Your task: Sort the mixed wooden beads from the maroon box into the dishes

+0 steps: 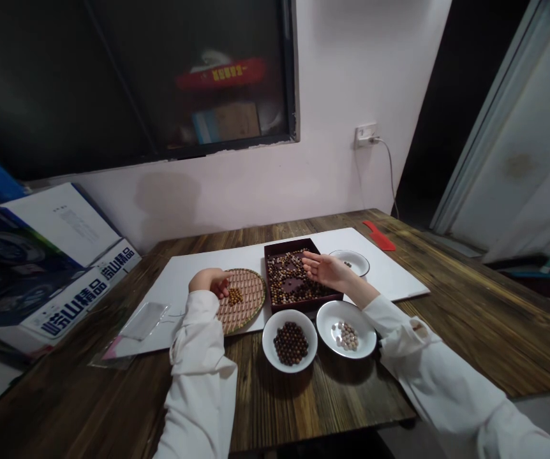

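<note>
My left hand [210,282] is curled at the left edge of a round woven tray [251,299], close to a small heap of golden beads [235,296]. My right hand [327,269] is spread palm up above a dark brown box [304,305], which holds mixed wooden beads [284,287]. Nearest my wrists, a white bowl [289,366] holds dark beads [291,343], and a white plate [351,350] holds pale speckled beads [346,336]. A small white dish [364,262] at the back holds a few beads. Whether my left fingers hide anything is hidden.
A white board [390,274] lies on the dark wooden table [476,319], with a red plastic tool [380,236] beyond it. A clear plastic bag [143,320] lies at the board's left edge. Printed boxes [78,299] stand beyond the table's left side.
</note>
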`<state>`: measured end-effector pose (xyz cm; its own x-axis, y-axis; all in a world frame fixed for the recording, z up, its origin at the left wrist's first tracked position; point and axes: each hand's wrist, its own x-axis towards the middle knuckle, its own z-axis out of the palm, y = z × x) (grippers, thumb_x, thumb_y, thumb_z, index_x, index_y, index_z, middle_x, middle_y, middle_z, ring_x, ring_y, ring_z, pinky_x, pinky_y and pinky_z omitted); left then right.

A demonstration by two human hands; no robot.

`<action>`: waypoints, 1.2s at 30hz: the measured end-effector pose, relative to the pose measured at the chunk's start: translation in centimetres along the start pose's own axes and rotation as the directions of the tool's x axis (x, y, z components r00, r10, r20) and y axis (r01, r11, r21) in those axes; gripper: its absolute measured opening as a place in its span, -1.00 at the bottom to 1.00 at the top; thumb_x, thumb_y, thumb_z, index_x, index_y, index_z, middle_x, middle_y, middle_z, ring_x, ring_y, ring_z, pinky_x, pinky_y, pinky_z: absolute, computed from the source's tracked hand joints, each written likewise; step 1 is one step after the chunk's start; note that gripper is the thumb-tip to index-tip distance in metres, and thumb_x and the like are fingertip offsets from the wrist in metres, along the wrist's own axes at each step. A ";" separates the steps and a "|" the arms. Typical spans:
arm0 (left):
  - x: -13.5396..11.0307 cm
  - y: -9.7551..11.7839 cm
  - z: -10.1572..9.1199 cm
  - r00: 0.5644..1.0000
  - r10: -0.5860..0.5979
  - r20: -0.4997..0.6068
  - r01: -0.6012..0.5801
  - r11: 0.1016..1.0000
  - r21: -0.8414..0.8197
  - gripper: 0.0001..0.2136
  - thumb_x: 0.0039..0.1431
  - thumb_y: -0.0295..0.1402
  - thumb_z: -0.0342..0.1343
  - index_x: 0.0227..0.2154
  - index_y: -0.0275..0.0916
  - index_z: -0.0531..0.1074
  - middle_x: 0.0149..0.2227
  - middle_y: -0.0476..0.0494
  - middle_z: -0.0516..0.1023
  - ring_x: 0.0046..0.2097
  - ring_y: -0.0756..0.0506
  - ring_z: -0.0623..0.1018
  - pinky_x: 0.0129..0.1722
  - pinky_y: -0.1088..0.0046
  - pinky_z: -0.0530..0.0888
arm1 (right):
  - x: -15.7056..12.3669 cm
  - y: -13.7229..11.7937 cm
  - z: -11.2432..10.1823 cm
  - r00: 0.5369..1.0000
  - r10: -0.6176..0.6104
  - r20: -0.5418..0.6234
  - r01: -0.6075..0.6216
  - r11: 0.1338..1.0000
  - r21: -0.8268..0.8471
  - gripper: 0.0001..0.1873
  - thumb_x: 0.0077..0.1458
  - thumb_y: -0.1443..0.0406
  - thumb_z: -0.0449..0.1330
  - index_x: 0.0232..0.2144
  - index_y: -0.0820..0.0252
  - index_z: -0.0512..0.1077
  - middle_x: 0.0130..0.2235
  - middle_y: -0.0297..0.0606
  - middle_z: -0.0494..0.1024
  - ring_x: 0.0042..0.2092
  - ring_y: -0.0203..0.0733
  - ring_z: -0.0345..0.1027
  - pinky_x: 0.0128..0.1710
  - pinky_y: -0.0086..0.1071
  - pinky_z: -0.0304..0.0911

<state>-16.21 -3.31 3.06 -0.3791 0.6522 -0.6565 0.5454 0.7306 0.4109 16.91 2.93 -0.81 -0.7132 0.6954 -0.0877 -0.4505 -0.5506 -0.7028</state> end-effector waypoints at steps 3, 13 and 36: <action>0.0 0.0 0.0 1.000 0.007 -0.016 -0.006 1.000 0.023 -0.57 0.17 0.04 -0.12 -0.53 -0.25 0.27 -0.57 -0.15 0.52 -0.58 -0.04 0.45 -0.45 0.46 0.41 | 0.0 0.0 0.1 1.000 0.000 0.002 0.000 1.000 -0.003 -0.74 0.16 0.43 -0.04 -0.13 0.22 0.35 -0.27 -0.25 0.55 -0.27 -0.31 0.44 -0.26 -0.42 0.31; 0.3 -0.3 0.0 1.000 0.004 0.029 -0.003 1.000 -0.022 -0.57 0.18 0.02 -0.12 -0.55 -0.25 0.29 -0.63 -0.13 0.48 -0.59 -0.04 0.43 -0.48 0.47 0.38 | -0.1 -0.1 0.1 1.000 0.002 0.001 -0.002 1.000 -0.011 -0.72 0.16 0.43 -0.06 -0.12 0.24 0.35 -0.26 -0.26 0.56 -0.26 -0.31 0.43 -0.26 -0.42 0.31; -0.3 0.0 0.2 1.000 0.000 0.027 0.000 1.000 -0.004 -0.58 0.21 -0.07 -0.13 -0.62 -0.26 0.30 -0.67 -0.07 0.40 -0.61 -0.02 0.37 -0.46 0.47 0.35 | 0.0 -0.1 -0.3 0.999 0.000 0.034 0.001 1.000 -0.019 -0.72 0.18 0.42 -0.05 -0.11 0.20 0.35 -0.24 -0.27 0.54 -0.24 -0.33 0.41 -0.24 -0.43 0.31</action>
<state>-15.96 -3.56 3.19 -0.3585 0.6467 -0.6732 0.5424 0.7312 0.4136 17.06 3.13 -0.98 -0.7312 0.6792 -0.0633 -0.4408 -0.5413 -0.7160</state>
